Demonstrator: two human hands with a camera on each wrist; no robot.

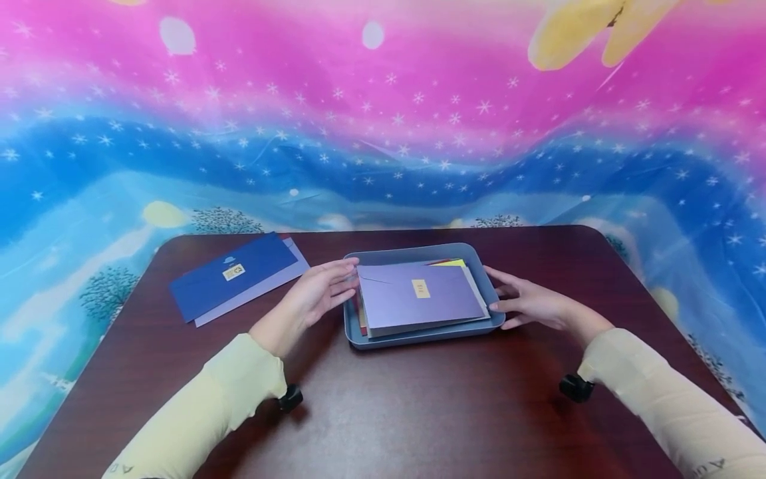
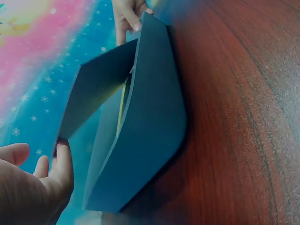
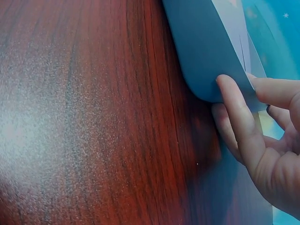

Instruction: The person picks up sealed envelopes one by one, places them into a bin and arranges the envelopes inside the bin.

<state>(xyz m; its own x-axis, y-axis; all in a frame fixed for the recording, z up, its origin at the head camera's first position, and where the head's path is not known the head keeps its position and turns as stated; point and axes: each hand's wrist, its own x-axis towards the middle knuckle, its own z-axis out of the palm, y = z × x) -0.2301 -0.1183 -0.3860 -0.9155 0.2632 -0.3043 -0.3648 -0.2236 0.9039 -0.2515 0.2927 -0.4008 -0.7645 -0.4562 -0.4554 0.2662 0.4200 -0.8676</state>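
A grey-blue tray [image 1: 419,342] stands on the table with a stack of envelopes in it. Uppermost is a lavender envelope [image 1: 427,303] with a small gold label, its left end tilted up above the tray rim. My left hand [image 1: 320,293] is at that raised end; in the left wrist view its fingers [image 2: 63,161] touch the envelope's edge, the thumb apart from it. At the tray's right end, my right hand [image 1: 532,299] holds the wall, one fingertip [image 3: 227,84] against the outside and another digit over the rim.
A dark blue envelope [image 1: 209,289] with a sticker lies partly over a lavender envelope [image 1: 251,293] at the table's back left. Beneath everything is the dark red wooden table [image 1: 407,412]. A patterned pink and blue cloth [image 1: 383,133] hangs behind it.
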